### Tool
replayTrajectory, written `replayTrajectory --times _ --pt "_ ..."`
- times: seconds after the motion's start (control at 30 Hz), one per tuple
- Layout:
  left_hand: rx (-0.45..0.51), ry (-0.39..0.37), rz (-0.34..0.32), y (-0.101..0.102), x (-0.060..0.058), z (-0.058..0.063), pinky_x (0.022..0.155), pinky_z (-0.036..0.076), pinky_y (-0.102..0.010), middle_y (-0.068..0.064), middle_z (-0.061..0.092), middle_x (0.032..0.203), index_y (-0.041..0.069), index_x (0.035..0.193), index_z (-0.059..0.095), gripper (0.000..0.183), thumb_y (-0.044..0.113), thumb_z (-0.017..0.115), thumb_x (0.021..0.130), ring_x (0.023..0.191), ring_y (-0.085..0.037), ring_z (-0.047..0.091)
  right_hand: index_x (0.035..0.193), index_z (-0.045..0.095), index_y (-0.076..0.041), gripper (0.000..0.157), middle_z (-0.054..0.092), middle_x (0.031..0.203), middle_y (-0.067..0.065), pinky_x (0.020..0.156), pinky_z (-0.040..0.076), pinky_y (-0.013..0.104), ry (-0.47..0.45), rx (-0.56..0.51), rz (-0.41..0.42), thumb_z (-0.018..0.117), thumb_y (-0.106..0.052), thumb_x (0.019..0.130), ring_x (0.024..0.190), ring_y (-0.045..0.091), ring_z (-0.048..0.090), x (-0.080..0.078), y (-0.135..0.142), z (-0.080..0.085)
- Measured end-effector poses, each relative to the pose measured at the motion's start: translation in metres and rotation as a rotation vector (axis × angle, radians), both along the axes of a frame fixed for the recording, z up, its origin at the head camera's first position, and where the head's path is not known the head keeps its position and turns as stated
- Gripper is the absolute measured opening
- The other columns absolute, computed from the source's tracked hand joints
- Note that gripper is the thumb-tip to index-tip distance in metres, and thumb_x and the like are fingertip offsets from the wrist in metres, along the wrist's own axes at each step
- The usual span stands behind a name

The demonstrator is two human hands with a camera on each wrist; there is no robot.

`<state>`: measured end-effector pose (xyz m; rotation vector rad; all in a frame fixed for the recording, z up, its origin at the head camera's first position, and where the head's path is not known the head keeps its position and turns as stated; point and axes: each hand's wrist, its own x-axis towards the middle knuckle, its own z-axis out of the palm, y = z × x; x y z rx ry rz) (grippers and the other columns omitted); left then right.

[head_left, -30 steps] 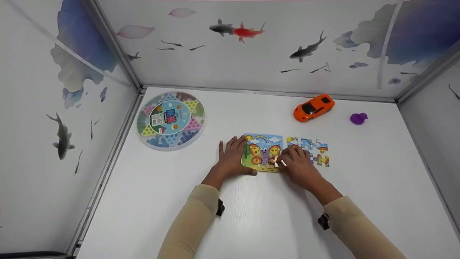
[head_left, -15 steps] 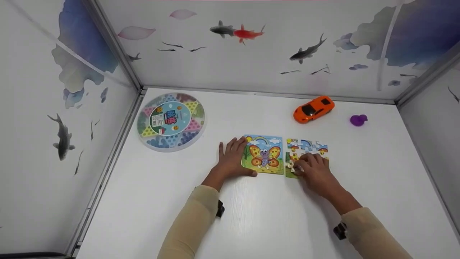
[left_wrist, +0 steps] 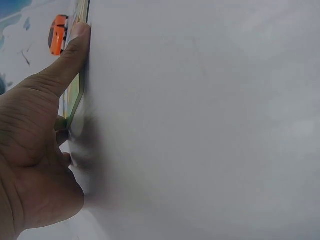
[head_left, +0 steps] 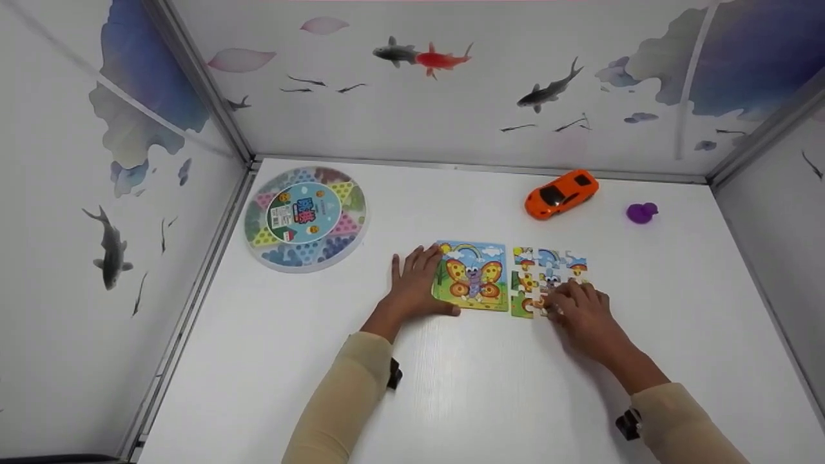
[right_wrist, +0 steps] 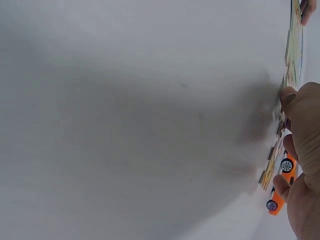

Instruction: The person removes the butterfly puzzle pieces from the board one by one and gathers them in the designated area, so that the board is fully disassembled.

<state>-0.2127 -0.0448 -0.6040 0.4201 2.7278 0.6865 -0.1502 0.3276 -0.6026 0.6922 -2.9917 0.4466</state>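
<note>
A square butterfly picture board (head_left: 475,277) lies on the white table. My left hand (head_left: 412,283) rests spread along its left side, fingertips at the upper left edge and thumb by the lower edge. In the left wrist view the thumb (left_wrist: 70,57) lies along the board's edge. Beside the board, jigsaw pieces (head_left: 523,281) form rows of the same butterfly picture. My right hand (head_left: 586,319) is over their lower right part, thumb and fingers curled together, pinching a jigsaw piece (head_left: 543,310) in the bottom row. The hand hides the pieces beneath it.
An orange toy car (head_left: 562,194) and a small purple duck (head_left: 642,212) stand behind the pieces. At the back left lies a round Chinese checkers box (head_left: 305,219). Printed wall panels enclose the table at the back and sides.
My right hand has moved right, from the picture board's lower right corner onto the bottom row of jigsaw pieces, carrying a piece. My left hand has stayed on the board.
</note>
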Motion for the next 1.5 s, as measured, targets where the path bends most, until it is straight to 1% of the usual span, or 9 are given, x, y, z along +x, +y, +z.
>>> replayTrajectory --times 0.2,0.53,0.77,1.0,1.27,1.4,1.5 --pt "0.007 -0.003 -0.007 -0.0009 0.0009 0.001 0.138 -0.003 -0.069 0.002 0.015 0.187 0.02 0.178 0.022 0.127 0.065 0.091 0.082 0.175 -0.029 0.007 0.138 0.073 -0.015 0.037 0.062 0.14 0.017 0.108 0.042 0.07 -0.013 -0.012 -0.012 0.08 -0.012 0.102 0.134 0.043 0.052 0.0044 0.0028 0.0005" --pt "0.008 -0.009 -0.008 -0.001 0.0005 0.0023 0.138 -0.004 -0.069 0.003 0.015 0.188 0.02 0.178 0.022 0.128 0.066 0.092 0.081 0.175 -0.029 0.006 0.136 0.075 -0.017 0.039 0.063 0.135 0.013 0.108 0.045 0.067 -0.022 -0.043 0.01 0.08 -0.004 0.1 0.129 0.04 0.056 0.0052 0.0028 -0.0027" --pt "0.005 -0.003 -0.01 -0.0012 0.0003 0.001 0.138 -0.003 -0.069 0.003 0.015 0.188 0.02 0.178 0.022 0.128 0.066 0.091 0.081 0.175 -0.029 0.007 0.137 0.075 -0.015 0.039 0.063 0.134 0.015 0.105 0.047 0.064 -0.009 -0.049 0.02 0.081 -0.005 0.1 0.128 0.04 0.058 0.0056 0.0033 -0.003" --pt "0.001 0.005 -0.013 -0.0013 0.0006 0.0011 0.138 -0.003 -0.07 0.002 0.015 0.188 0.02 0.178 0.022 0.127 0.066 0.091 0.082 0.175 -0.03 0.007 0.139 0.075 -0.016 0.041 0.063 0.133 0.014 0.105 0.046 0.063 -0.028 -0.049 0.023 0.08 -0.004 0.1 0.128 0.038 0.059 0.0059 0.0033 -0.0002" --pt "0.004 0.005 -0.018 -0.0019 -0.0001 0.0015 0.138 -0.003 -0.07 0.002 0.016 0.187 0.02 0.178 0.022 0.127 0.068 0.09 0.081 0.175 -0.03 0.007 0.137 0.075 -0.018 0.039 0.063 0.134 0.013 0.11 0.043 0.069 -0.057 -0.028 0.014 0.08 -0.006 0.1 0.129 0.039 0.058 0.0052 0.0027 0.0031" --pt "-0.001 -0.001 -0.02 -0.0019 -0.001 0.0003 0.138 -0.004 -0.07 0.003 0.015 0.188 0.021 0.178 0.021 0.128 0.069 0.09 0.081 0.175 -0.029 0.006 0.136 0.076 -0.019 0.036 0.063 0.132 0.011 0.112 0.041 0.072 -0.07 0.0 0.002 0.081 -0.011 0.101 0.128 0.038 0.057 0.004 0.0019 0.0042" --pt "-0.006 -0.004 -0.02 -0.0017 -0.0012 -0.0003 0.138 -0.004 -0.069 0.004 0.014 0.188 0.022 0.179 0.02 0.128 0.069 0.09 0.081 0.175 -0.028 0.006 0.133 0.077 -0.018 0.033 0.063 0.132 0.01 0.112 0.041 0.072 -0.073 0.002 0.002 0.083 -0.014 0.1 0.128 0.038 0.057 0.0026 -0.0011 0.0048"
